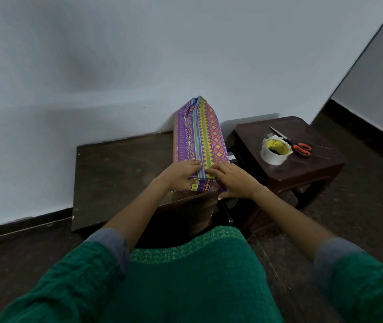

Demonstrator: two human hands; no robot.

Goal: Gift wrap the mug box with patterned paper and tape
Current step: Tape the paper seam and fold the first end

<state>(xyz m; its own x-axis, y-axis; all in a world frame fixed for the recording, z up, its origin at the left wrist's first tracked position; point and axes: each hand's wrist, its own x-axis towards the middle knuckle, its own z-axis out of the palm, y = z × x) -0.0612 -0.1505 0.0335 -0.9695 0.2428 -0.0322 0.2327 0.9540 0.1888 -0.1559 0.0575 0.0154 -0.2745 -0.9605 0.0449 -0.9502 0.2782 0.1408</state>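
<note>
The mug box [201, 134] lies lengthwise on a dark wooden table [116, 173], covered in bright patterned paper with purple, orange, yellow and green bands. Its far end reaches the wall. Both hands rest on its near end. My left hand [181, 174] presses flat on the top left corner, fingers pointing right. My right hand [233, 180] presses the paper down over the near right corner, with its thumb under the edge. A folded paper flap [203, 184] shows between the hands on the near face.
A small dark stool [302, 169] stands right of the table. On it sit a roll of clear tape [275, 150] and orange-handled scissors [295, 143]. A white wall runs behind. My green sleeves and lap fill the foreground.
</note>
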